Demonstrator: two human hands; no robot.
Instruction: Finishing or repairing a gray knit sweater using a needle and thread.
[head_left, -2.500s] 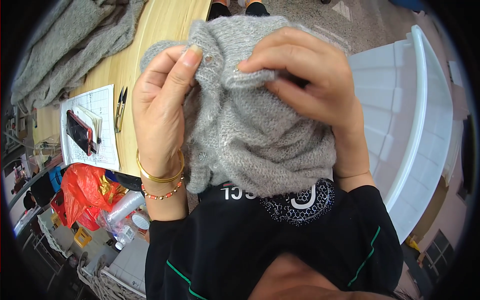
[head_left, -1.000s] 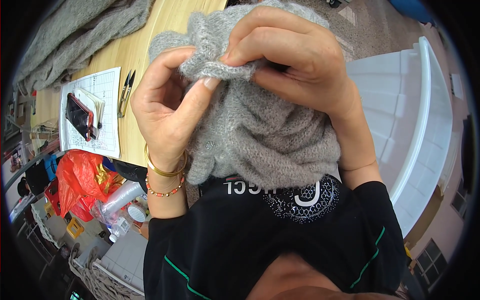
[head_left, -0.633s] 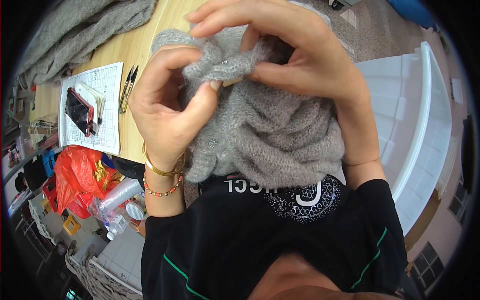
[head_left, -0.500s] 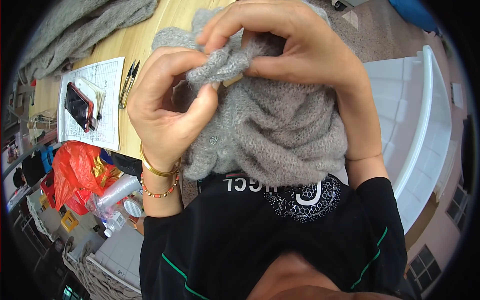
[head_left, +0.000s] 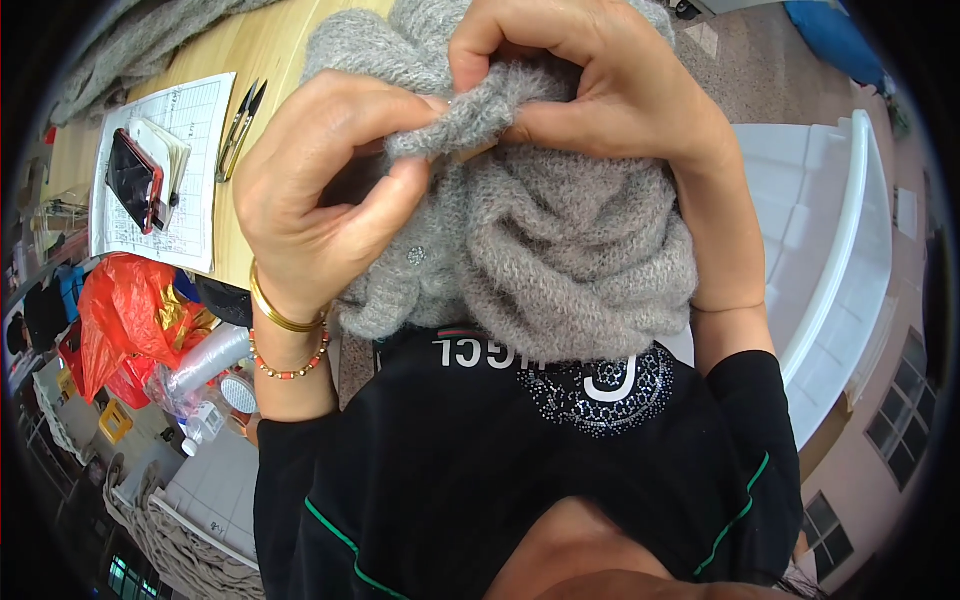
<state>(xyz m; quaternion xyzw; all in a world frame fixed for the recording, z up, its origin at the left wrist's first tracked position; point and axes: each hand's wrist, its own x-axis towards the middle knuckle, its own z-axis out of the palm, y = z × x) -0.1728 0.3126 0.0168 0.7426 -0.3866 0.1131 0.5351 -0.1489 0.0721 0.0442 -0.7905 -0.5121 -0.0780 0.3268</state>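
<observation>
A fuzzy grey knitted garment (head_left: 580, 240) lies bunched in front of my chest, partly on the wooden table's edge. My left hand (head_left: 320, 180) pinches a folded strip of its knit between thumb and forefinger. From the other side, my right hand (head_left: 600, 90) grips the same strip, thumb below and fingers curled above. Between the two hands the strip is held raised and rolled. Below it sits a small sparkly round button (head_left: 417, 256) on the garment. Something small and tan shows just under the strip; I cannot make out what it is.
On the wooden table (head_left: 285, 45) at left lie thread snips (head_left: 240, 130), a printed sheet (head_left: 200, 225) and a phone in a red case (head_left: 135, 180). More grey knitwear (head_left: 150, 35) is beyond. A red plastic bag (head_left: 125, 320) and clear bottle (head_left: 203, 425) are lower left. A white bin (head_left: 800, 250) stands right.
My fingers have shifted on the knit, and the strip between them is now straighter and more stretched out. The right forefinger has drawn back from the left hand. The whole view has shifted slightly.
</observation>
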